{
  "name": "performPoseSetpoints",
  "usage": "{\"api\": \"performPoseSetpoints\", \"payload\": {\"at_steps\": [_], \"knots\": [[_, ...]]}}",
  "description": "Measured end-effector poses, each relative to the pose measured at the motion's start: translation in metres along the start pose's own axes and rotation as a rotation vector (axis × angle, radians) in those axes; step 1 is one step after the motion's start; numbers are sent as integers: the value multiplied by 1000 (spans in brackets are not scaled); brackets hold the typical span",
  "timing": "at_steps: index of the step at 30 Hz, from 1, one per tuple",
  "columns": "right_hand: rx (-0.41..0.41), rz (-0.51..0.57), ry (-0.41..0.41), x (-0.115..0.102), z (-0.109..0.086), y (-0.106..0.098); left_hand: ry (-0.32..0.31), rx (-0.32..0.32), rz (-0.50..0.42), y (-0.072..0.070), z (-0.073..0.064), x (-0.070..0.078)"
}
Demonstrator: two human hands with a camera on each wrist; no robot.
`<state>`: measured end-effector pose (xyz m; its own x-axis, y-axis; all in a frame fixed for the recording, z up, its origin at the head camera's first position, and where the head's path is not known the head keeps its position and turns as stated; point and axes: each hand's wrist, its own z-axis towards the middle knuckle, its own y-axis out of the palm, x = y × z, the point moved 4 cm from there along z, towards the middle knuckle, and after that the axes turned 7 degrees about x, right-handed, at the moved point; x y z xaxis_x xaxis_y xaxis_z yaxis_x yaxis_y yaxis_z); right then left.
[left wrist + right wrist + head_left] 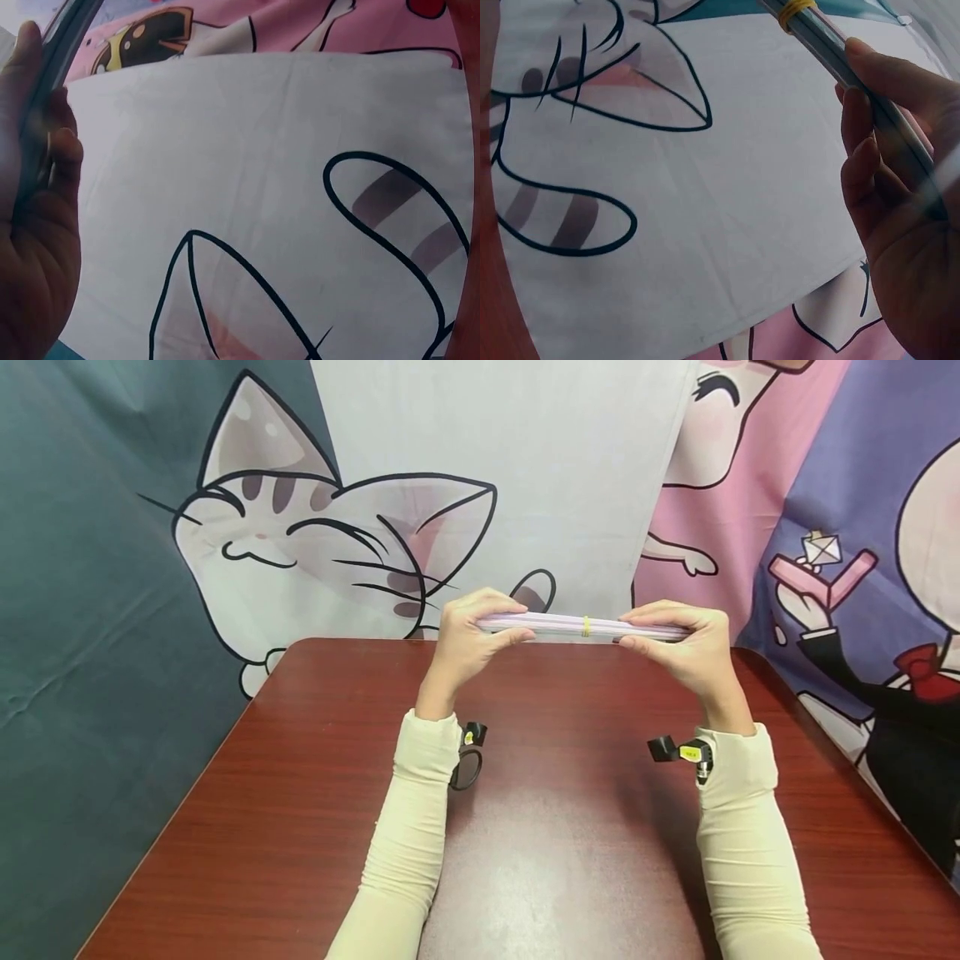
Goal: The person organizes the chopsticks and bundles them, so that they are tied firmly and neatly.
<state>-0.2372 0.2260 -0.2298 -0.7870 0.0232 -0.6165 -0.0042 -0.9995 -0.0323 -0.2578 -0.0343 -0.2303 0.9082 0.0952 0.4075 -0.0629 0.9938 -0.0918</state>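
A slim, straight bundle (555,623) in white and pale pink is held up level above the far edge of the table. A yellow rubber band (587,626) is wound around it, right of its middle. My left hand (467,635) grips the left end, thumb below and fingers above. At the other end my right hand (693,643) pinches it the same way. The right wrist view shows the bundle (821,56) running slantwise through the right hand (907,262), its band near the top edge. In the left wrist view the left hand (37,277) is dark and partly cut off.
Below the hands spreads a reddish-brown wooden table (300,827). Behind it hangs a cloth backdrop (525,460) with cartoon cats and figures. A small black camera is strapped to each wrist, over cream sleeves (405,843).
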Motion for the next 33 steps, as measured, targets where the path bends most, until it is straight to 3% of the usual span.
{"api": "performPoseSetpoints", "payload": {"at_steps": [4,8,10,13,18,21,27,33], "knots": [[14,-30,-7,5,1,-1,-81,-81,2,-3,0,-7],[37,-59,54,18,3,-4,-209,-145,10,-5,-3,-21],[45,-73,108,29,2,-6,-268,-142,30,-6,-5,-30],[67,-42,215,46,-1,-9,-364,-89,58,-5,-11,-46],[110,-138,346,70,-10,-10,-550,19,52,0,-31,-93],[145,-222,388,81,-13,-12,-619,39,82,2,-42,-116],[173,-321,466,108,-22,-19,-761,3,122,5,-58,-140],[144,-397,559,157,-40,-27,-910,-65,203,13,-77,-162]]}}
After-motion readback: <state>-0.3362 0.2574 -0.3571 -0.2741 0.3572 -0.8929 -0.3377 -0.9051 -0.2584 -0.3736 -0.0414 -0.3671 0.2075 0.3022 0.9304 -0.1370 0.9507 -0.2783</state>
